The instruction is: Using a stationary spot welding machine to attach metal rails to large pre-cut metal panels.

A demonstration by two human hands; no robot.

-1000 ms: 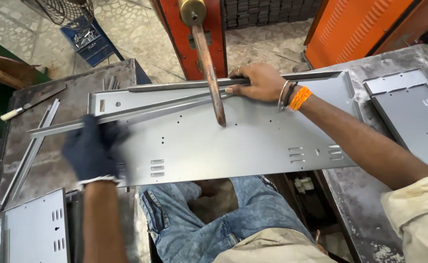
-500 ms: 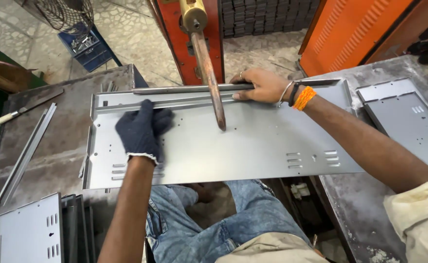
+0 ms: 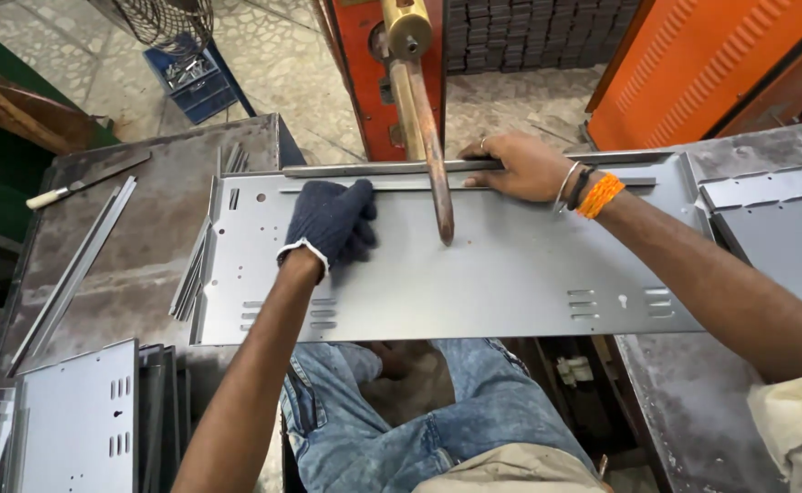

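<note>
A long grey sheet-metal panel with slots and small holes lies across the gap between two metal tables. My left hand, in a dark knit glove, presses flat on the panel's left part. My bare right hand, with bangles and an orange band at the wrist, presses a thin metal strip against the panel's far edge. A copper welding arm reaches down from the orange machine and its tip sits just above the panel between my hands.
More punched panels lie at the lower left and at the right. Loose strips and a white-handled tool rest on the left table. A blue crate stands on the floor beyond. My jeans-clad legs are under the panel.
My gloved left hand has moved from the panel's left end up and right onto its middle-left part. The panel has shifted left under the welding arm. The right hand stays on the strip.
</note>
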